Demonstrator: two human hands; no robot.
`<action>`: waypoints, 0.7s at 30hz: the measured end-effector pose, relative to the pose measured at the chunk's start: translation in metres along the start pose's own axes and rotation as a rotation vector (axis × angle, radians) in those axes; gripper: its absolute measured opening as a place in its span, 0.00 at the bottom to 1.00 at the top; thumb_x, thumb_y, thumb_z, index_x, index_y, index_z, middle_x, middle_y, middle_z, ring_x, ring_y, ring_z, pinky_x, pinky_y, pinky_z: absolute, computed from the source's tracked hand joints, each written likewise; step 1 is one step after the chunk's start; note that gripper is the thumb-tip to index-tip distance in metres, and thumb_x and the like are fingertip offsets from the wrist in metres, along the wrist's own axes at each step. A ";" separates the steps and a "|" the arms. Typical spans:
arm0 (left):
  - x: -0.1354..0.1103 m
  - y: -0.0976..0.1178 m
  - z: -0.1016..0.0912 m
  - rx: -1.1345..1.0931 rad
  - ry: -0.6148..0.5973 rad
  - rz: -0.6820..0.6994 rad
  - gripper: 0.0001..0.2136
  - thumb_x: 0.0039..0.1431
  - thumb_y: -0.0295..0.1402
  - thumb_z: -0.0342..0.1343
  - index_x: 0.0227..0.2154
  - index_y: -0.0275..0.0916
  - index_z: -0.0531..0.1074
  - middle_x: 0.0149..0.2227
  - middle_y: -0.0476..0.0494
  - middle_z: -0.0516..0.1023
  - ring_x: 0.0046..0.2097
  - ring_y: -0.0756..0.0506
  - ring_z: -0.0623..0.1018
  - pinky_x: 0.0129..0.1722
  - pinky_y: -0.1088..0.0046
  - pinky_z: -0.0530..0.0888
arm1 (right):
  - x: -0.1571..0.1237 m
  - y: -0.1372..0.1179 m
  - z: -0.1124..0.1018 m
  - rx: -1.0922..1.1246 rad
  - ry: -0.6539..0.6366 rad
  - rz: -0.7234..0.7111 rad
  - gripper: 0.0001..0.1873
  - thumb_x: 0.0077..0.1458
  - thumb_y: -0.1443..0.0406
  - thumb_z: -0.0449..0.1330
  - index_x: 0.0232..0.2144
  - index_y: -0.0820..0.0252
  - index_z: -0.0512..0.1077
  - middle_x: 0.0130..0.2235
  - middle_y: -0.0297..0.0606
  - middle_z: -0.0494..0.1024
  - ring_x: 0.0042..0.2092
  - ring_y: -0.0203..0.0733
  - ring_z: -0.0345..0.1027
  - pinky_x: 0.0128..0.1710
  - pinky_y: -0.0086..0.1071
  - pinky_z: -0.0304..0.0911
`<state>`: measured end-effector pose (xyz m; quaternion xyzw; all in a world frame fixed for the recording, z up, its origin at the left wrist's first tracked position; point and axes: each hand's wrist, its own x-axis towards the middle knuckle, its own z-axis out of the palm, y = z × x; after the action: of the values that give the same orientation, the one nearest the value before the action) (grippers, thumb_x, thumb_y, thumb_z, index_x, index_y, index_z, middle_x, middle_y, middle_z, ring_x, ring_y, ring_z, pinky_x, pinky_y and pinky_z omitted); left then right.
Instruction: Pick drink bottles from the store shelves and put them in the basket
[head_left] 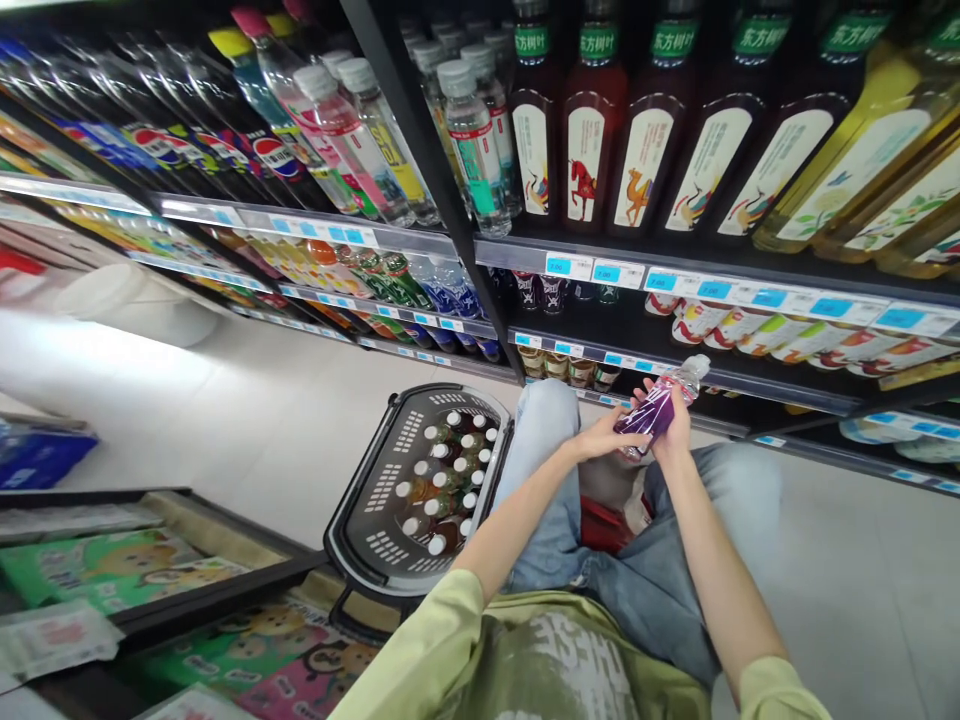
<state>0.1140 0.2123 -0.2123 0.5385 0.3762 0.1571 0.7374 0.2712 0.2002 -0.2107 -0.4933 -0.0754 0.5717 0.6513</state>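
A clear drink bottle (651,412) with a purple label and a white cap is held tilted between both hands, over my knees. My left hand (609,432) grips its lower end, fingers wrapped around the label. Near the cap end, my right hand (673,428) is closed around the bottle from the other side. Just ahead is a low shelf (600,325), where a few bottles with similar dark purple labels stand at its left end. To my left, a grey shopping basket (390,440) on the floor holds several white-capped bottles (450,480).
Large dark tea bottles (592,130) line the upper shelf, with cola bottles (225,130) further left. Price tags run along the shelf edges (712,285). Behind the basket stands a low display rack (247,590) with green and pink packs. Pale tiled floor (270,400) extends to the left.
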 end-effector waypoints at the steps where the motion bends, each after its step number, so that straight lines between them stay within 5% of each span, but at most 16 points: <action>1: -0.001 -0.001 0.002 0.060 0.037 0.022 0.37 0.54 0.48 0.72 0.61 0.36 0.66 0.51 0.35 0.83 0.48 0.39 0.85 0.51 0.58 0.81 | 0.001 0.000 0.001 -0.007 0.004 -0.022 0.29 0.54 0.40 0.69 0.44 0.55 0.77 0.42 0.39 0.85 0.42 0.48 0.82 0.40 0.40 0.82; 5: -0.008 -0.005 0.011 0.545 0.251 0.123 0.40 0.52 0.41 0.73 0.65 0.38 0.64 0.54 0.32 0.81 0.54 0.33 0.84 0.54 0.55 0.80 | 0.007 0.006 0.004 0.002 0.156 -0.099 0.28 0.43 0.53 0.79 0.42 0.55 0.75 0.38 0.32 0.83 0.35 0.41 0.80 0.37 0.35 0.80; 9: -0.010 -0.003 0.011 0.923 0.244 0.169 0.40 0.54 0.41 0.69 0.68 0.40 0.61 0.59 0.31 0.78 0.56 0.31 0.82 0.55 0.54 0.80 | 0.012 0.010 0.004 0.116 0.266 -0.036 0.23 0.45 0.55 0.77 0.38 0.56 0.72 0.31 0.26 0.78 0.29 0.36 0.77 0.33 0.29 0.78; 18: -0.007 -0.006 0.009 0.947 0.236 0.251 0.41 0.57 0.47 0.67 0.70 0.40 0.59 0.58 0.31 0.77 0.54 0.32 0.83 0.52 0.56 0.82 | 0.016 0.006 0.001 0.099 0.255 -0.040 0.24 0.43 0.53 0.76 0.39 0.56 0.74 0.33 0.29 0.81 0.31 0.37 0.79 0.32 0.29 0.78; 21: -0.006 -0.012 0.008 0.840 0.221 0.317 0.38 0.61 0.49 0.64 0.70 0.39 0.60 0.59 0.29 0.76 0.55 0.31 0.82 0.56 0.52 0.80 | 0.015 0.009 0.002 -0.031 0.267 -0.136 0.26 0.41 0.53 0.77 0.39 0.56 0.74 0.33 0.30 0.82 0.32 0.41 0.79 0.34 0.34 0.79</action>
<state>0.1136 0.1988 -0.2196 0.8216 0.3965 0.1584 0.3776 0.2689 0.2125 -0.2230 -0.5686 -0.0303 0.4542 0.6852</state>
